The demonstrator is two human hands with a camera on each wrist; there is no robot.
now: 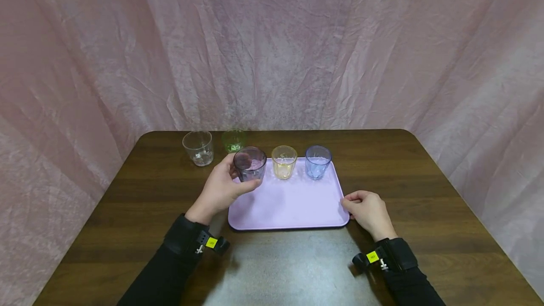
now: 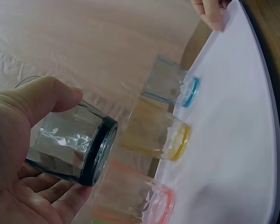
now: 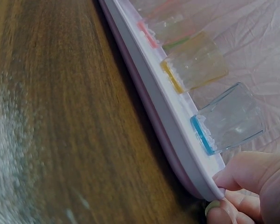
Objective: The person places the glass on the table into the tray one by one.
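My left hand [image 1: 218, 188] grips a dark grey glass tumbler [image 1: 250, 166], thumb on the near side and fingers around the far side. The left wrist view shows the grey tumbler [image 2: 67, 140] raised above the lilac tray [image 1: 289, 209]. A yellow-tinted tumbler [image 1: 284, 164] and a blue-tinted tumbler [image 1: 317, 164] stand upright along the tray's back edge. Beside the yellow one is a pink-tinted tumbler [image 2: 151, 203], mostly hidden in the head view behind the held glass. With thumb and fingers, my right hand [image 1: 369, 211] pinches the tray's right edge near the front corner.
Off the tray at the back left of the brown wooden table [image 1: 425, 249] stand a clear tumbler [image 1: 199, 148] and a green-tinted tumbler [image 1: 233, 140], the green one close behind the held glass. A pink curtain [image 1: 272, 60] hangs behind the table.
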